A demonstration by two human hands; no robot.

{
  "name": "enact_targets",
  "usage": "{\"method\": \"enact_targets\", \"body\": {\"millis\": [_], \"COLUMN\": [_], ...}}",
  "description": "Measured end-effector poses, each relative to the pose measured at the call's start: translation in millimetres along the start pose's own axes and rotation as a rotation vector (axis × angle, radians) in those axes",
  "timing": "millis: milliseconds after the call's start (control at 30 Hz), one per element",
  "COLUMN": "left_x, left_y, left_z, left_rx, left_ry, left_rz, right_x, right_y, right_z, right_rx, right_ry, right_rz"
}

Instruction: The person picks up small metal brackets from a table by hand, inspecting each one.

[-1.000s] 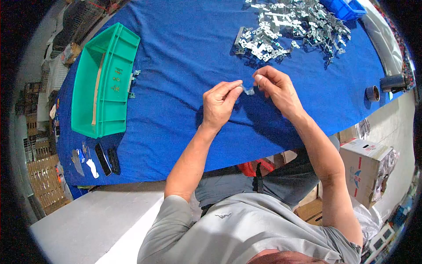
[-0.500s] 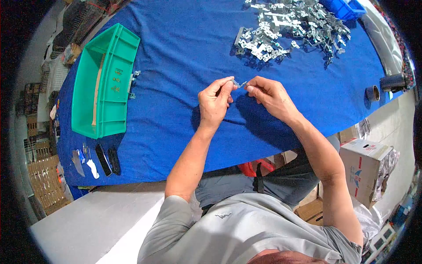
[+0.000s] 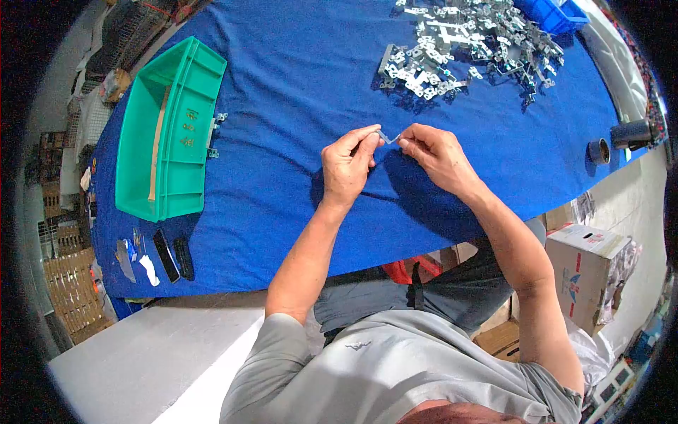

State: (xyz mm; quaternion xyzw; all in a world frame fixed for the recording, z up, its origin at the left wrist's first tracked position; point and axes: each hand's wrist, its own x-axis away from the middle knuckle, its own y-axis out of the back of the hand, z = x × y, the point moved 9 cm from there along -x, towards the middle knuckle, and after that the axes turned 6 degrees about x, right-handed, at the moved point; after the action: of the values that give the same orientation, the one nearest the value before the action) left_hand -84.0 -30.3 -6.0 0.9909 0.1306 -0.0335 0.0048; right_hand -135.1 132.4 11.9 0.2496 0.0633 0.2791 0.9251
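Observation:
Above the blue cloth, my left hand (image 3: 346,166) pinches a small bent metal bracket (image 3: 385,138) between thumb and fingers. From the other side, my right hand (image 3: 434,155) is closed in a pinch at the bracket's right end. Fingers cover much of the piece, so its full shape is hidden. Beyond my hands, at the upper right, lies a large heap of similar metal brackets (image 3: 452,53). A couple of loose brackets (image 3: 214,152) rest against the right side of the green plastic bin (image 3: 185,180).
The blue tablecloth (image 3: 282,92) has wrinkles. A blue bin (image 3: 558,18) stands at the far right corner. A dark round cup-like object (image 3: 599,151) sits near the right edge. A black phone-like object (image 3: 167,256) lies at lower left; a cardboard box (image 3: 583,272) stands below right.
Both hands have shifted very slightly right. The bracket between them shows a little more, its bent shape now clearer. The heap and the green bin have stayed put.

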Motion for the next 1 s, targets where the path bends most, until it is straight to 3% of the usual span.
{"method": "enact_targets", "body": {"millis": [33,100,300,467,700,800,900,933,1000], "left_x": [-0.2,1.8,1.0,2.4,6.6,7.0,7.0,7.6,1.1], "left_y": [-0.2,-5.0,-5.7,-8.1,-16.4,-19.2,-16.5,-15.4,1.2], "left_z": [0.0,-17.6,-30.2,-35.0,-38.9,-40.1,-43.5,-41.6,-7.5], "left_rx": [0.0,-0.18,-0.226,-0.241,-0.268,-0.254,-0.244,-0.245,-0.065], "left_ry": [-0.001,-0.194,-0.256,-0.308,-0.339,-0.355,-0.429,-0.43,-0.046], "left_rz": [0.0,0.027,0.013,0.027,0.099,0.128,0.09,0.09,-0.023], "right_x": [-0.1,-0.1,-0.3,-1.3,-0.7,-1.3,-6.1,-5.3,-3.6], "right_y": [0.4,1.6,-5.4,-13.9,-15.9,-11.2,6.3,7.4,6.0], "right_z": [0.8,1.8,-10.1,-15.5,-16.5,-19.3,-16.5,-16.7,-15.8], "right_rx": [0.021,0.042,-0.127,-0.556,-0.497,-0.436,-0.479,-0.451,-0.424], "right_ry": [0.023,0.044,-0.118,-0.185,-0.179,-0.206,-0.089,-0.116,-0.142], "right_rz": [-0.006,-0.012,0.088,0.157,0.194,0.144,-0.038,-0.013,0.014]}}
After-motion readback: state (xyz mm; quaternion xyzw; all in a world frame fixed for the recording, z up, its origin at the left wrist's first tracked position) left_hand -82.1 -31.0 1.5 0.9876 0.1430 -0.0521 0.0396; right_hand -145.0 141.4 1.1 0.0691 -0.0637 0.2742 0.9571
